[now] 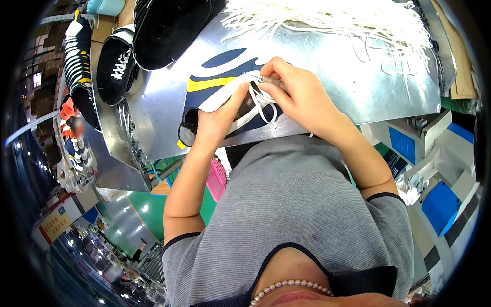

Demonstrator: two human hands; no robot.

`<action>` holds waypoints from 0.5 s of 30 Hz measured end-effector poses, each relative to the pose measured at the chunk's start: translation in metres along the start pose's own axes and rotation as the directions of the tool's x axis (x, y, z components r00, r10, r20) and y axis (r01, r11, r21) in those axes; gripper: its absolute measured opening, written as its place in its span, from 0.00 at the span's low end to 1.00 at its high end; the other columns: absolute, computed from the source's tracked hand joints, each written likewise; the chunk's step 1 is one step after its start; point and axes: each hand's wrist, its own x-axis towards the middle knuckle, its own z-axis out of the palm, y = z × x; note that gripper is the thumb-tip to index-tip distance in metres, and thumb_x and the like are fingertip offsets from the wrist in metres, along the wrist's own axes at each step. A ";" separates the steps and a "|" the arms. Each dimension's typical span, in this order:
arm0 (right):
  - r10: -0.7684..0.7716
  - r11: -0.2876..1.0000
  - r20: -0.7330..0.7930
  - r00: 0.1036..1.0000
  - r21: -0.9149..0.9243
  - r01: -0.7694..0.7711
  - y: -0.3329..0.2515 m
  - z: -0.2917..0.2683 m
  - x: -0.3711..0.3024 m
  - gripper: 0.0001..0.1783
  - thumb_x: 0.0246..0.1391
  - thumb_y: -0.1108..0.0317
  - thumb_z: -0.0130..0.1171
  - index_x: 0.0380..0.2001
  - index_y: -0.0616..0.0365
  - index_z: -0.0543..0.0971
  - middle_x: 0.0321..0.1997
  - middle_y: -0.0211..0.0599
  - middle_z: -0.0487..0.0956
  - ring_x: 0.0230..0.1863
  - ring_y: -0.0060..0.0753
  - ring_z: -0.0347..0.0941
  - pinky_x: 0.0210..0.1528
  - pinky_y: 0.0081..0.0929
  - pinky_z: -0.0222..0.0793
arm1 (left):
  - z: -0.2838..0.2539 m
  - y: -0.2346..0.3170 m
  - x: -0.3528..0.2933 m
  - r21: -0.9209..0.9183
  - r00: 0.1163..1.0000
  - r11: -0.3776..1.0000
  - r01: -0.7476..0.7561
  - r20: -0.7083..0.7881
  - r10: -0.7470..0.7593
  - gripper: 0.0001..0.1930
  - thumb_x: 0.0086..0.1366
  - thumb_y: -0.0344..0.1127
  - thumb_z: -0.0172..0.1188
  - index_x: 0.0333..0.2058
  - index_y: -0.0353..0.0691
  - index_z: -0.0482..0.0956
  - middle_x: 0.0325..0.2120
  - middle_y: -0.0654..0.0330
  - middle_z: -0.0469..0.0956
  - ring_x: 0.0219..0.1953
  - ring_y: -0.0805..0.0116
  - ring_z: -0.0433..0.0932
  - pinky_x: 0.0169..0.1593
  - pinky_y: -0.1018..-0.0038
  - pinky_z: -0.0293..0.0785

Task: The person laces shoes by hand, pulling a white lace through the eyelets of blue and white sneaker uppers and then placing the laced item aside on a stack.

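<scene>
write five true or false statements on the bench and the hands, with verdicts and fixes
1. The left hand and right hand are both at the navy shoe upper. True.
2. The heap of laces at the top of the picture is black. False: it is white.
3. The shoe upper lies on a shiny metal worktop. True.
4. The stripe across the shoe upper is red. False: it is yellow.
5. The pink slotted item sits on top of the worktop. False: it is below it.

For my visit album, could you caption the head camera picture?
Left hand holds a navy shoe upper while the right hand pinches its white lace over a metal table.
</scene>
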 end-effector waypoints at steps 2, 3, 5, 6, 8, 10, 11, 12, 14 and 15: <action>-0.107 0.984 0.019 0.994 -0.145 0.108 0.002 -0.005 0.000 0.09 0.58 0.65 0.60 0.38 0.56 0.75 0.29 0.41 0.81 0.31 0.48 0.79 0.34 0.40 0.72 | 0.001 0.001 0.000 0.017 1.000 1.000 0.002 -0.002 -0.002 0.07 0.66 0.32 0.64 0.39 0.35 0.82 0.28 0.65 0.81 0.23 0.82 0.74 0.22 0.82 0.66; -0.104 0.984 0.018 0.994 -0.147 0.105 0.002 -0.006 -0.001 0.09 0.58 0.65 0.60 0.38 0.56 0.75 0.29 0.41 0.81 0.31 0.48 0.79 0.34 0.40 0.72 | 0.002 0.001 0.000 0.015 1.000 1.000 0.002 0.002 -0.002 0.07 0.66 0.32 0.64 0.39 0.35 0.82 0.28 0.65 0.81 0.23 0.82 0.74 0.22 0.82 0.66; -0.066 0.972 0.026 0.997 -0.225 0.071 0.000 -0.005 -0.001 0.07 0.57 0.64 0.60 0.34 0.55 0.76 0.28 0.38 0.81 0.31 0.46 0.79 0.33 0.40 0.72 | 0.004 0.002 -0.003 0.010 0.999 1.000 0.018 -0.034 -0.017 0.08 0.66 0.32 0.63 0.40 0.35 0.82 0.30 0.65 0.81 0.24 0.82 0.75 0.24 0.82 0.67; -0.068 0.972 0.024 0.997 -0.226 0.072 -0.001 -0.006 0.000 0.07 0.57 0.64 0.60 0.34 0.55 0.76 0.28 0.38 0.81 0.31 0.46 0.79 0.33 0.40 0.72 | 0.004 0.002 -0.004 0.011 0.999 1.000 0.015 -0.034 -0.015 0.08 0.66 0.32 0.63 0.40 0.35 0.82 0.30 0.65 0.81 0.24 0.82 0.75 0.24 0.82 0.67; -0.035 0.961 0.064 0.997 -0.273 0.051 -0.003 -0.006 0.002 0.07 0.57 0.64 0.60 0.34 0.54 0.77 0.27 0.38 0.81 0.31 0.45 0.79 0.33 0.41 0.72 | 0.004 0.001 -0.005 0.042 0.999 0.999 -0.022 -0.033 0.023 0.08 0.66 0.32 0.64 0.40 0.34 0.82 0.31 0.65 0.81 0.25 0.82 0.75 0.25 0.82 0.68; -0.051 0.947 0.077 0.996 -0.312 0.073 -0.006 -0.008 0.004 0.06 0.57 0.64 0.60 0.33 0.54 0.77 0.27 0.37 0.81 0.31 0.45 0.79 0.34 0.41 0.72 | 0.003 0.000 -0.004 0.035 1.000 0.999 -0.004 -0.020 0.005 0.08 0.66 0.32 0.64 0.41 0.34 0.81 0.31 0.65 0.82 0.26 0.81 0.76 0.27 0.82 0.69; -0.068 0.932 0.095 0.993 -0.350 0.097 -0.007 -0.008 0.005 0.05 0.56 0.65 0.60 0.33 0.54 0.77 0.27 0.37 0.82 0.32 0.45 0.80 0.34 0.41 0.73 | 0.002 0.000 -0.004 0.028 1.000 1.000 0.014 -0.010 -0.014 0.08 0.66 0.32 0.63 0.41 0.34 0.81 0.32 0.65 0.82 0.27 0.81 0.77 0.29 0.82 0.71; -0.068 0.931 0.092 0.993 -0.351 0.097 -0.009 -0.008 0.005 0.05 0.56 0.65 0.60 0.33 0.54 0.77 0.27 0.37 0.82 0.32 0.45 0.80 0.34 0.41 0.73 | 0.003 -0.001 -0.006 0.034 1.000 0.999 0.015 -0.003 -0.015 0.09 0.66 0.32 0.63 0.41 0.34 0.81 0.32 0.64 0.82 0.29 0.79 0.78 0.31 0.81 0.72; -0.049 0.879 0.165 0.985 -0.460 0.121 -0.012 -0.006 0.005 0.06 0.52 0.68 0.61 0.33 0.57 0.78 0.28 0.39 0.82 0.33 0.45 0.81 0.35 0.41 0.74 | 0.005 0.002 -0.013 0.078 0.996 0.993 0.084 0.014 -0.085 0.09 0.67 0.31 0.61 0.42 0.32 0.81 0.34 0.62 0.83 0.35 0.75 0.81 0.40 0.78 0.75; -0.047 0.879 0.161 0.986 -0.462 0.118 -0.011 -0.002 0.007 0.06 0.52 0.68 0.61 0.33 0.57 0.78 0.28 0.39 0.82 0.33 0.45 0.81 0.35 0.41 0.74 | 0.010 -0.005 -0.014 0.054 0.997 0.996 -0.074 0.010 0.073 0.07 0.67 0.31 0.60 0.39 0.33 0.81 0.31 0.64 0.82 0.31 0.77 0.77 0.36 0.79 0.71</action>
